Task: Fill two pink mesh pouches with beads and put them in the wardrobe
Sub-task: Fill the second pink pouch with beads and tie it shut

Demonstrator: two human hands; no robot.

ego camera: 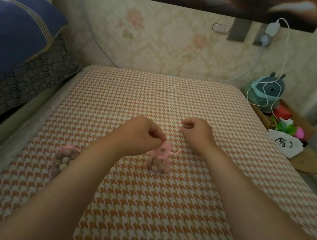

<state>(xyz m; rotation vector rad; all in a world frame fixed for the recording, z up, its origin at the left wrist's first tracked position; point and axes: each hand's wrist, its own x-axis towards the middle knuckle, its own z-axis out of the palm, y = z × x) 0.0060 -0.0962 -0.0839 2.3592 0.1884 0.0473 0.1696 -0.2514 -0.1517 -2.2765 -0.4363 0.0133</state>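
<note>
Pouch (160,160) stands upright directly under left grip (142,134), which pinches its neck; right grip (195,130) sits farther right, curled, contents indiscernible.

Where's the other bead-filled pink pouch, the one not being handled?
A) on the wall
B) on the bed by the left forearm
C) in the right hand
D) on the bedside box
B: the second pouch lies on the bed cover beside the left forearm, while the left hand pinches the middle pouch.
</note>
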